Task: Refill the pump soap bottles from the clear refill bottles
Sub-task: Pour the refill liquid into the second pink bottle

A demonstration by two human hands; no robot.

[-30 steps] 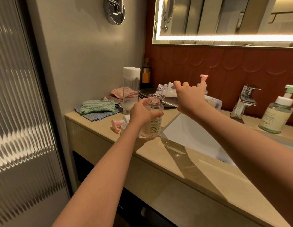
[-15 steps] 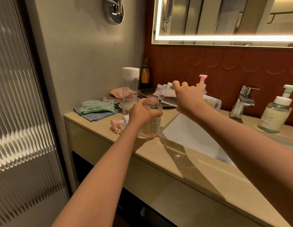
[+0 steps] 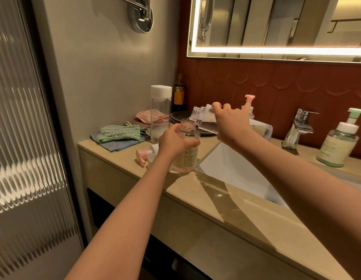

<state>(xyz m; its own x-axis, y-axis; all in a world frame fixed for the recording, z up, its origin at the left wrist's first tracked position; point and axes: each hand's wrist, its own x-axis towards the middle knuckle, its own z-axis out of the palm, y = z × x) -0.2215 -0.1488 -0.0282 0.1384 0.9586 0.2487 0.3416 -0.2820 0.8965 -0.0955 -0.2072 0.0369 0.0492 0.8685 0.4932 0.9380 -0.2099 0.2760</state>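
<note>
My left hand [image 3: 172, 141] grips a pink-tinted soap bottle [image 3: 188, 152] that stands uncapped on the counter beside the sink. My right hand [image 3: 230, 123] holds a clear refill bottle [image 3: 204, 118] tipped on its side, neck pointing left and down at the soap bottle's open mouth. The pink pump head [image 3: 144, 155] lies on the counter left of the soap bottle. Another pink pump bottle [image 3: 249, 102] stands behind my right hand, mostly hidden. A tall clear bottle with a white cap [image 3: 161, 114] stands at the back left.
Folded cloths [image 3: 120, 136] lie at the counter's left end, dark plates [image 3: 180, 116] behind them. The white sink basin [image 3: 232, 168] is right of the soap bottle, with a chrome tap [image 3: 299, 128] and a green pump bottle [image 3: 340, 142] further right.
Hardly anything has moved; both hands keep the same hold, with the refill bottle staying tipped over the soap bottle's mouth.
</note>
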